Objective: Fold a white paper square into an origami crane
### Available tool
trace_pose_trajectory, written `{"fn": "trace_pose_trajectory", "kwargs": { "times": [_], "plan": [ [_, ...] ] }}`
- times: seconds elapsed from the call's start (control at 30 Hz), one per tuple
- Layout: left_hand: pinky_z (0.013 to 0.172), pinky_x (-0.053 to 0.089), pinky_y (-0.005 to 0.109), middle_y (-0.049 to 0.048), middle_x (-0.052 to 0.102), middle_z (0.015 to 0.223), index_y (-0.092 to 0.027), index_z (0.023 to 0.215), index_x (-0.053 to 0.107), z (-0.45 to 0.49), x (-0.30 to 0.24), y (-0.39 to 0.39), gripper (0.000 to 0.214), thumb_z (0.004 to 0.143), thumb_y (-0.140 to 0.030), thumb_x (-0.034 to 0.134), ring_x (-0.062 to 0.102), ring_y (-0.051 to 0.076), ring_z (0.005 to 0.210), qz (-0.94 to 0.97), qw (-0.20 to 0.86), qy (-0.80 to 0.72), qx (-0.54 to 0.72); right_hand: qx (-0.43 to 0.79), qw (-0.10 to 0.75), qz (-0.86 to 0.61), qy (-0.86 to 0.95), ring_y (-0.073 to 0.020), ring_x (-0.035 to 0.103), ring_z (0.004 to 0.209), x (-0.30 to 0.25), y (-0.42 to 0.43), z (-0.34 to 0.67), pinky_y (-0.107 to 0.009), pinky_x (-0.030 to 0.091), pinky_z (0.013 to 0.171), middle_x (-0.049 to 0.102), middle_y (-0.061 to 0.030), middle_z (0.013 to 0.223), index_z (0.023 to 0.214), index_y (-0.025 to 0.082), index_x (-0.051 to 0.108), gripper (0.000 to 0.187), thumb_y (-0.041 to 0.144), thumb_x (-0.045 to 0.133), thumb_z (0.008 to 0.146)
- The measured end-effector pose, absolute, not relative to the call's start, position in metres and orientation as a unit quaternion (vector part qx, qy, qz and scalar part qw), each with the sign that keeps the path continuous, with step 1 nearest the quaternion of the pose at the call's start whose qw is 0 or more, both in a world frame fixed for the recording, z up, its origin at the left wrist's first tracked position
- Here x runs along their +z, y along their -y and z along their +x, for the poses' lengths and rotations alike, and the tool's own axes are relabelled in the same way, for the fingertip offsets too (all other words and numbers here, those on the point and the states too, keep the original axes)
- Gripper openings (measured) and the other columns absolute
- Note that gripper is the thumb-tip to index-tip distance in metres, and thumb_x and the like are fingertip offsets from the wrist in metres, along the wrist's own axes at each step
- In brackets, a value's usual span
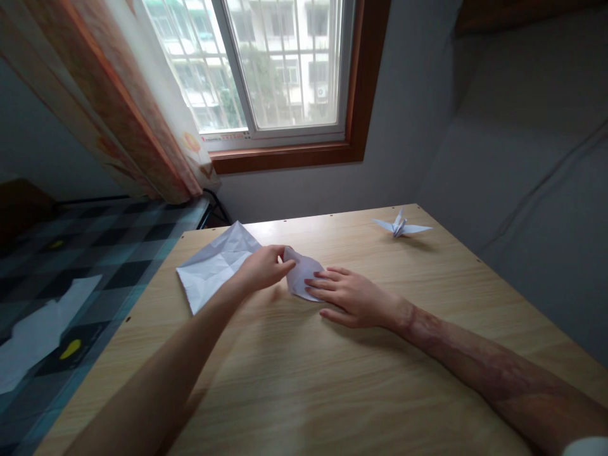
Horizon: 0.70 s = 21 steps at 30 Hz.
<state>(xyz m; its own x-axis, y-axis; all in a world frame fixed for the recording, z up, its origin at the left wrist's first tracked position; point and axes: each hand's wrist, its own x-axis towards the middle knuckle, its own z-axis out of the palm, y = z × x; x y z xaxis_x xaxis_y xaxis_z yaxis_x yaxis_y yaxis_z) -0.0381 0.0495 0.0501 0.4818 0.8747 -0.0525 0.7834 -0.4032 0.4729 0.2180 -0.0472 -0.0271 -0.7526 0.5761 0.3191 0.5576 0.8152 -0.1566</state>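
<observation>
A small white sheet of paper (300, 273) lies between my hands near the middle of the wooden table. My left hand (264, 267) pinches its raised left corner between thumb and fingers. My right hand (349, 294) rests on the paper's right side, fingers stretched out and spread, palm down. Beyond my left wrist lies a larger creased white sheet (209, 272), partly covered by that hand. A folded paper crane (399, 227) with spread wings stands toward the table's far right corner.
The light wooden table (285, 392) reaches toward a wall below a barred window (289, 69). To the left is a bed with a checked cover (118, 237), holding a torn white paper (42, 326). A patterned curtain (128, 95) hangs beside the window.
</observation>
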Motion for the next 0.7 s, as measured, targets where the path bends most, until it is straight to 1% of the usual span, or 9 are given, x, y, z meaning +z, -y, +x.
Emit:
{"fn": "trace_pose_trajectory", "kwargs": {
  "times": [0.1,0.23,0.37,0.47,0.6,0.7],
  "plan": [
    [0.062,0.043,0.027,0.0013,0.074,0.072,-0.019,0.101,0.083,-0.041,0.049,-0.055,0.029,0.083,-0.032,0.063,0.066,0.018,0.066,0.828,0.247,-0.490,0.120,0.023,0.193,-0.293,0.936,-0.0313,0.061,0.146,-0.029,0.046,0.218,-0.053,0.041,0.127,0.064,-0.0147,0.159,0.161,0.017,0.057,0.054,0.035,0.058,0.110],
    [0.063,0.045,0.027,0.0002,0.072,0.070,-0.017,0.105,0.082,-0.043,0.049,-0.058,0.033,0.079,-0.031,0.067,0.065,0.018,0.064,0.815,0.252,-0.491,0.175,0.013,0.208,-0.287,0.935,-0.0301,0.066,0.141,-0.032,0.046,0.217,-0.050,0.044,0.126,0.068,-0.0142,0.156,0.154,0.014,0.062,0.051,0.036,0.062,0.107],
    [0.063,0.047,0.027,0.0019,0.074,0.073,-0.017,0.099,0.081,-0.048,0.055,-0.059,0.030,0.080,-0.035,0.067,0.067,0.018,0.065,0.803,0.287,-0.489,0.184,0.003,0.239,-0.280,0.930,-0.0279,0.072,0.131,-0.035,0.046,0.217,-0.045,0.049,0.124,0.075,-0.0133,0.145,0.140,0.013,0.071,0.042,0.033,0.065,0.104],
    [0.061,0.046,0.027,0.0039,0.076,0.077,-0.018,0.093,0.080,-0.055,0.060,-0.063,0.028,0.079,-0.039,0.068,0.068,0.020,0.067,0.804,0.281,-0.497,0.163,-0.001,0.262,-0.279,0.924,-0.0271,0.075,0.123,-0.037,0.046,0.218,-0.044,0.052,0.120,0.079,-0.0122,0.136,0.132,0.014,0.075,0.037,0.033,0.069,0.101],
    [0.061,0.045,0.027,0.0055,0.077,0.081,-0.019,0.088,0.079,-0.064,0.062,-0.069,0.028,0.079,-0.043,0.068,0.068,0.020,0.069,0.817,0.274,-0.492,0.121,-0.006,0.270,-0.273,0.923,-0.0289,0.074,0.112,-0.035,0.046,0.221,-0.045,0.060,0.105,0.081,-0.0115,0.128,0.125,0.016,0.077,0.030,0.032,0.070,0.100],
    [0.063,0.046,0.027,0.0059,0.077,0.083,-0.020,0.087,0.077,-0.068,0.062,-0.071,0.027,0.079,-0.043,0.067,0.067,0.019,0.069,0.824,0.283,-0.479,0.103,-0.010,0.261,-0.269,0.927,-0.0273,0.073,0.101,-0.031,0.045,0.225,-0.045,0.061,0.094,0.082,-0.0123,0.124,0.122,0.017,0.075,0.023,0.027,0.064,0.105]
  ]
}}
